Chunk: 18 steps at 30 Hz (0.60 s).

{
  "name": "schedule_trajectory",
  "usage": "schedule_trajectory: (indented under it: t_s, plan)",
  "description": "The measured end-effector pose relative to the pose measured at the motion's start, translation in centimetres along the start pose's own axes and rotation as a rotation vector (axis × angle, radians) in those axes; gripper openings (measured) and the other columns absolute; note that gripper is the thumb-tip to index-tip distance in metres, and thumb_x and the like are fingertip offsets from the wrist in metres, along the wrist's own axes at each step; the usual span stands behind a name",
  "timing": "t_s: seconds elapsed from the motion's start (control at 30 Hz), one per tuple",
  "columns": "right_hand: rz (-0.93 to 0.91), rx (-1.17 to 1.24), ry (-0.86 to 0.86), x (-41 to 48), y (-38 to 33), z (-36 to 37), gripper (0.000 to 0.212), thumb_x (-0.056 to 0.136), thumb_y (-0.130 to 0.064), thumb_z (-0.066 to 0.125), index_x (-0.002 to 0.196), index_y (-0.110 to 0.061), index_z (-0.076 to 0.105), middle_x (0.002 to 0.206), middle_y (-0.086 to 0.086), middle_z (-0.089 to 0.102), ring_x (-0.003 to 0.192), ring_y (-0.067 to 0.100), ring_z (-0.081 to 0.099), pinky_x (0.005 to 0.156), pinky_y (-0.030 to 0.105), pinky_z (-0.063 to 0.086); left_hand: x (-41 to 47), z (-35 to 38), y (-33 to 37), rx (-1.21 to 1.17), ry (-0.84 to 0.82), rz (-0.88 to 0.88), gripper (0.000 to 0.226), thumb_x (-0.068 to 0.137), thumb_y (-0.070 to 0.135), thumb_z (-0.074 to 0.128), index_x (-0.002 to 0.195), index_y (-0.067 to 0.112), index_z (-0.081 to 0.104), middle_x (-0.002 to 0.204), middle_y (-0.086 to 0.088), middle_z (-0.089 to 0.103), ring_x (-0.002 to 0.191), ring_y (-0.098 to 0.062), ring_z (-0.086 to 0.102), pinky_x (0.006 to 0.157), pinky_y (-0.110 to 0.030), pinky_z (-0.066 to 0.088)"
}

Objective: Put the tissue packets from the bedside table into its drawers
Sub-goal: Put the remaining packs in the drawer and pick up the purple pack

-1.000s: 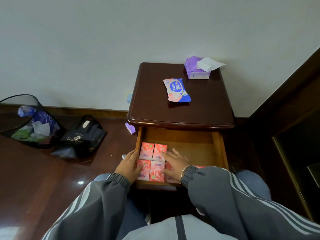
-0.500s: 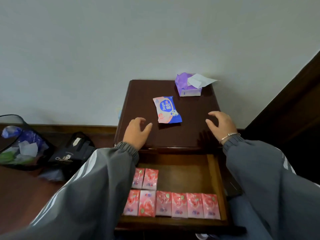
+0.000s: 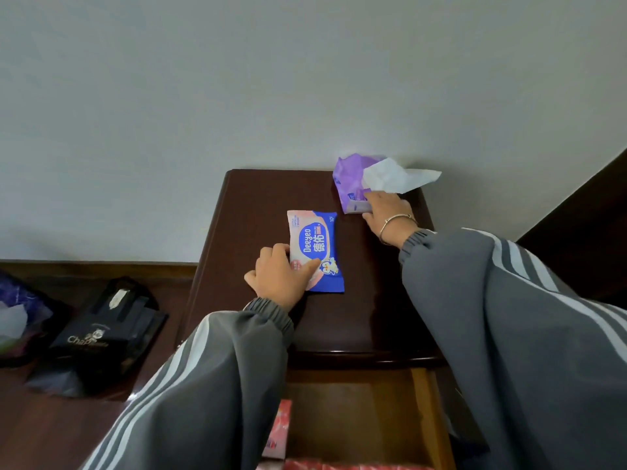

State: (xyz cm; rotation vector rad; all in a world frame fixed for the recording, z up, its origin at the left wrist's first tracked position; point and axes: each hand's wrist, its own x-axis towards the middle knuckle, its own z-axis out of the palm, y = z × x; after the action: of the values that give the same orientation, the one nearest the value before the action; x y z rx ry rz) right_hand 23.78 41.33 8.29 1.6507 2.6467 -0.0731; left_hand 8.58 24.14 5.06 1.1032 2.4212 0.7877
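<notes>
A blue and pink wet-wipe packet (image 3: 319, 245) lies in the middle of the dark wooden bedside table (image 3: 356, 320). My left hand (image 3: 280, 276) grips its near left corner, thumb on top. A purple tissue packet (image 3: 351, 181) with a white tissue sticking out stands at the table's back right corner. My right hand (image 3: 390, 215) is on its front right side, fingers curled against it. Below the table top the drawer (image 3: 422, 412) is pulled out, and pink tissue packets (image 3: 280, 432) show inside, mostly hidden by my left sleeve.
A black paper bag (image 3: 101, 330) lies on the wooden floor left of the table. A wire bin with rubbish (image 3: 17, 317) stands at the far left edge. A grey wall rises behind the table, and dark wooden furniture stands at the right.
Both hands have moved forward from the table's front edge: the left onto the wet-wipe packet, the right to the purple tissue packet. The view has come closer to the table top.
</notes>
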Motion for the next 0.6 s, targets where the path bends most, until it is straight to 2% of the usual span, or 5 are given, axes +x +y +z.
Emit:
schedule_trajectory:
  t_s: [0.13, 0.33, 0.43, 0.53, 0.6]
  plan:
    - [-0.072, 0.026, 0.073, -0.8, 0.0, 0.7, 0.030, 0.094, -0.020, 0.046, 0.122, -0.010, 0.051, 0.122, 0.014, 0.054, 0.109, 0.036, 0.050, 0.085, 0.042, 0.043, 0.3, -0.3, -0.3, -0.001, -0.046, 0.020, 0.041, 0.081, 0.051, 0.066, 0.103, 0.018, 0.055, 0.112, -0.002, 0.053, 0.106, -0.020, 0.053, 0.092, -0.040, 0.027]
    - [-0.080, 0.071, 0.056, -8.2, 0.7, 0.7, 0.023, 0.092, -0.016, 0.047, 0.110, -0.013, 0.062, 0.110, 0.013, 0.062, 0.104, 0.034, 0.056, 0.081, 0.038, 0.045, -0.8, -1.8, -0.3, -0.176, -0.072, -0.005, 0.021, 0.090, 0.031, 0.059, 0.097, 0.015, 0.048, 0.098, 0.004, 0.061, 0.093, -0.020, 0.057, 0.087, -0.032, 0.025]
    - [-0.020, 0.274, 0.045, -14.0, 1.8, -0.2, 0.016, 0.089, -0.015, 0.054, 0.096, -0.009, 0.068, 0.100, 0.014, 0.068, 0.098, 0.033, 0.059, 0.078, 0.033, 0.042, -2.5, -3.0, -1.1, -0.303, -0.090, -0.038, 0.018, 0.092, 0.023, 0.058, 0.094, 0.012, 0.044, 0.089, 0.001, 0.057, 0.085, -0.021, 0.053, 0.079, -0.030, 0.038]
    - [0.015, 0.459, 0.097, -20.4, 2.6, -2.0, 0.010, 0.085, -0.012, 0.062, 0.081, -0.006, 0.068, 0.084, 0.014, 0.069, 0.085, 0.031, 0.061, 0.070, 0.030, 0.037, -4.9, -4.9, -2.7, -0.324, -0.141, -0.019, 0.015, 0.091, 0.016, 0.059, 0.093, 0.008, 0.047, 0.087, -0.005, 0.056, 0.081, -0.020, 0.052, 0.071, -0.029, 0.037]
    - [0.006, 0.567, 0.115, -24.5, 2.8, -3.5, 0.016, 0.082, -0.011, 0.067, 0.067, -0.013, 0.063, 0.064, 0.004, 0.063, 0.069, 0.021, 0.057, 0.059, 0.021, 0.031, -7.5, -6.5, -3.8, -0.342, -0.195, -0.015, 0.015, 0.091, 0.016, 0.061, 0.096, 0.008, 0.049, 0.087, -0.002, 0.058, 0.077, -0.014, 0.056, 0.065, -0.027, 0.040]
